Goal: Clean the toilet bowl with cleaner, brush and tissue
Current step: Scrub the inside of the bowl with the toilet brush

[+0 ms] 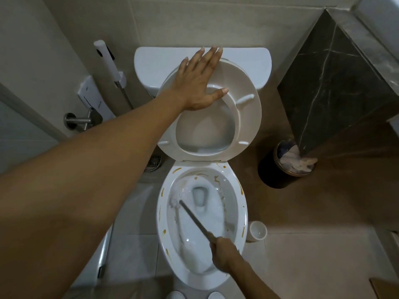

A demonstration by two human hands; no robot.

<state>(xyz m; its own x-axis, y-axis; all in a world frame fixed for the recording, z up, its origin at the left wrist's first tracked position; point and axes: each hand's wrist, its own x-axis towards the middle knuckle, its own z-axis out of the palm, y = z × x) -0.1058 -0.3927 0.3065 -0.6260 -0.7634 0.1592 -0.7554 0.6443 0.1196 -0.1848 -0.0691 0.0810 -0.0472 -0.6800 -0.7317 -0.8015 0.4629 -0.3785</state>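
White bristle brush [181, 196] light, stiff rod | right hand [222, 247] fist-grips handle end, ok hold | left hand [199, 83] flat, fingers straight, steadying raised seat [248, 117] | bowl [237, 214] rim wet, slick.

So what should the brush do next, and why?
Probably sweep the brush up around the bowl rim: yellow-brown streaks remain there, the right hand grips the handle, and the left hand rests flat on the raised seat.
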